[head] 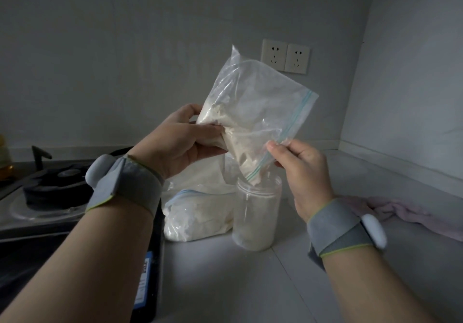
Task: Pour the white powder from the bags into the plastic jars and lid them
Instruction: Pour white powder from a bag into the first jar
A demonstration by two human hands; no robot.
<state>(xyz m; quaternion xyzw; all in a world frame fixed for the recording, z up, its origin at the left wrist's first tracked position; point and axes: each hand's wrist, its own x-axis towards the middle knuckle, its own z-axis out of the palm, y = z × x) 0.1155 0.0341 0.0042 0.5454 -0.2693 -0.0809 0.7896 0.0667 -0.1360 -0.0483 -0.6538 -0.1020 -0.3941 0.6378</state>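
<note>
Powder bag (253, 112), clamped by both hands, left (180, 142) and right (300, 169): keep its corner inside the jar (255, 217) mouth; tilt gradually.

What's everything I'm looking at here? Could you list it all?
Grey counter: one, fills the foreground.
Clear round plastic jar: one, partly filled, lidless, on the counter.
Clear zip-top plastic bag of white powder: one, blue zip strip, tilted, mouth corner in the jar.
Spare powder bags: one or two, white, lying left of the jar.
Pink cloth: one, crumpled, counter's right.
Cream wall sockets: two, back wall.
Black gas burner: one, on the hob at left.
Grey wristbands: two, one per wrist.
Left hand: one, grips the bag's full end.
Right hand: one, pinches the bag's zip edge.
</note>
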